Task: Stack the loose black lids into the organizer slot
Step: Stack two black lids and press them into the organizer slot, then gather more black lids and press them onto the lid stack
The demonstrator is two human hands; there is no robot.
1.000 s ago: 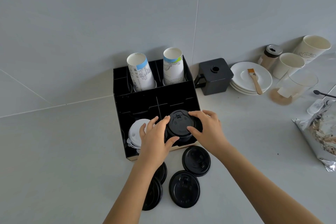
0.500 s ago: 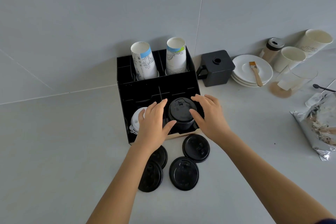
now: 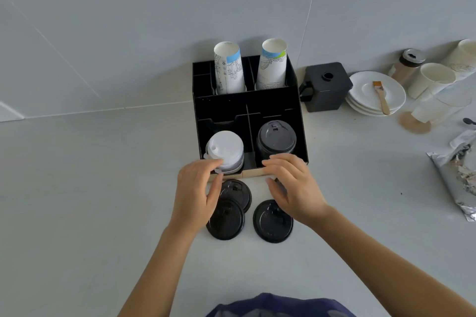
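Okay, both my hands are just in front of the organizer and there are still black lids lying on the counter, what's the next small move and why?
Probably lower the right hand onto the loose black lid just beneath it and pinch its rim. Both hands look empty, the black lid stack already sits in the organizer front right slot, and more loose lids lie by the left hand.

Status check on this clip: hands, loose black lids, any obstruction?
Left hand and right hand open, empty, over the loose black lids. Three visible on counter; black stack in organizer slot. Nothing blocking.
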